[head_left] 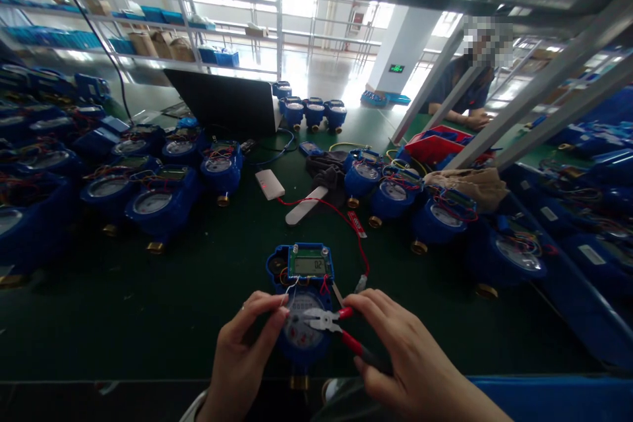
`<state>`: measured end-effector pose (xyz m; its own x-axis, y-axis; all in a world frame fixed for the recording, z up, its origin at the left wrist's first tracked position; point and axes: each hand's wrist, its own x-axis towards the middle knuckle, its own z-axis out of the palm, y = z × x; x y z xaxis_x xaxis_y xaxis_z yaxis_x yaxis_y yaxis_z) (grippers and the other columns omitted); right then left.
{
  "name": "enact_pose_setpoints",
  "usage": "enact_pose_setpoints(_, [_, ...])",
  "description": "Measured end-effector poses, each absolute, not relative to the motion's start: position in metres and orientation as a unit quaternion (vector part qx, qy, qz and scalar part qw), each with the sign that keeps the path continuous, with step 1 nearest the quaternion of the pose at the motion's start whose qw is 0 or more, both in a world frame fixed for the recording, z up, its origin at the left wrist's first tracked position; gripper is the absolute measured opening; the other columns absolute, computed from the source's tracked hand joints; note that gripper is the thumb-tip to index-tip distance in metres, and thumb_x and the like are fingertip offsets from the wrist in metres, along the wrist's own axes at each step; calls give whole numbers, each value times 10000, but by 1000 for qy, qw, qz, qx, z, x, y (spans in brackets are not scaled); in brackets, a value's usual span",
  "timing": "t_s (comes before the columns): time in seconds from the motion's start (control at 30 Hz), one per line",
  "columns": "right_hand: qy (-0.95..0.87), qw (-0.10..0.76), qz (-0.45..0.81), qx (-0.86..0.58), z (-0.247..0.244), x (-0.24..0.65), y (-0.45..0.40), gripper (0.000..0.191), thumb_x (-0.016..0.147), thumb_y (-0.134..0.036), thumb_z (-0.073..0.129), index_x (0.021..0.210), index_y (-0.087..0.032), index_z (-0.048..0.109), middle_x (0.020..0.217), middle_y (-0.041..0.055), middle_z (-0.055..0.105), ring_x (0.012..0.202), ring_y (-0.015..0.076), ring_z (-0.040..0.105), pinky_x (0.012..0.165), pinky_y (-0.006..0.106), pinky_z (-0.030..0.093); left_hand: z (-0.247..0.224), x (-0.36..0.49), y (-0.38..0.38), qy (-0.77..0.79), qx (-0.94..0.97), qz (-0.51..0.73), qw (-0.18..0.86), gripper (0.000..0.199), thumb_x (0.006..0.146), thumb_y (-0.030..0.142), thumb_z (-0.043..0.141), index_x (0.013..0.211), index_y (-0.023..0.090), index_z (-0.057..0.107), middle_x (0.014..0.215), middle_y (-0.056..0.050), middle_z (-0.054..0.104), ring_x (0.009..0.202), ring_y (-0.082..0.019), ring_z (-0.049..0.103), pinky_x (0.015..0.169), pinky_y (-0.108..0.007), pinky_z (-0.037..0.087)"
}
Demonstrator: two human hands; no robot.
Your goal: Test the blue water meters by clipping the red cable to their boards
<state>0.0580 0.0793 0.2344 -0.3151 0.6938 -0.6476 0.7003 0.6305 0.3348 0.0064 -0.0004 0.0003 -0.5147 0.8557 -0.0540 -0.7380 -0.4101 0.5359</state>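
Observation:
A blue water meter [306, 349] lies near the table's front edge, its round dial facing up and its brass fitting toward me. Above the dial, a green circuit board with a lit display [311, 266] shows digits. My left hand [250, 339] pinches thin white wires [291, 289] at the dial's left side. In my right hand [395, 349] are red-handled cutting pliers [326, 320], their jaws over the dial and pointing left. A red cable [346, 221] runs from a small white box [270, 184] to a connector [362, 283] just above my right hand.
Several blue meters [158, 204] crowd the left, and more [395, 194] stand at the right. Farther back are a black laptop screen [225, 99], a dark cloth [326, 171] and a red bin [435, 144]. A person [462, 89] leans at the far right behind metal struts.

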Motion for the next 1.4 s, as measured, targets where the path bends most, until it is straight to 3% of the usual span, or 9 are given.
enact_pose_setpoints(0.3, [911,304,135,242,224,45,77,483,736,-286,420,1129,-118,645,1118,90,575,913,180,581,777,310,536,2,5,-5,140,57,810,567,208,1077,343,569,1195,251,713,974,-82,491,900,-157,497,761,-144,458])
enact_pose_setpoints(0.6, [843,346,-60,407,222,46,78,292,736,-240,446,956,-130,604,867,14,537,702,107,442,628,227,244,2,3,-7,145,51,805,573,241,1073,421,568,1187,276,724,1030,-84,501,967,-176,486,799,-155,454])
enact_pose_setpoints(0.77, [868,321,-59,374,224,48,77,258,724,-242,431,905,-136,581,822,-8,530,644,94,403,594,236,212,3,7,-8,134,58,814,562,260,1105,379,507,1297,294,662,897,-61,520,891,-162,465,867,-187,406])
enact_pose_setpoints(0.9, [887,302,-23,348,247,66,84,309,766,-227,470,1047,-184,591,935,-27,550,771,74,480,656,212,312,7,0,-12,194,-71,815,541,237,1032,461,636,1186,301,717,824,-40,500,821,-162,448,854,-192,405])
enact_pose_setpoints(0.97, [899,265,63,343,267,88,98,453,811,-259,469,1260,-231,527,1196,-35,521,1053,76,512,864,198,405,0,-5,-11,234,-102,832,492,209,999,439,671,1111,275,736,831,-43,497,851,-166,453,850,-176,417])
enact_pose_setpoints(1.1, [804,278,258,458,303,141,142,642,859,-567,410,1271,-113,599,1234,84,535,1094,214,551,896,397,489,-17,-12,0,315,23,814,488,308,1030,485,613,1232,256,647,1219,-26,543,1144,-175,482,941,-173,419])
enact_pose_setpoints(1.27, [760,295,302,493,310,175,177,764,776,-570,350,1269,-72,652,1323,126,488,1298,341,408,1089,645,249,-19,-16,29,296,93,736,601,639,948,679,611,1444,318,428,1476,-9,351,1338,-288,339,1117,-463,310])
enact_pose_setpoints(1.33, [760,298,305,490,306,176,172,704,834,-579,342,1284,-133,650,1383,93,441,1366,326,333,1134,640,166,-17,-15,41,262,118,726,625,765,897,722,653,1482,319,368,1488,-35,328,1361,-322,307,1125,-530,283])
enact_pose_setpoints(1.4, [769,295,298,483,299,172,158,649,884,-596,407,1269,-129,643,1347,129,453,1343,310,361,1141,581,236,-15,-15,50,233,127,734,625,865,869,688,709,1505,241,330,1457,-97,357,1344,-323,340,1159,-501,244])
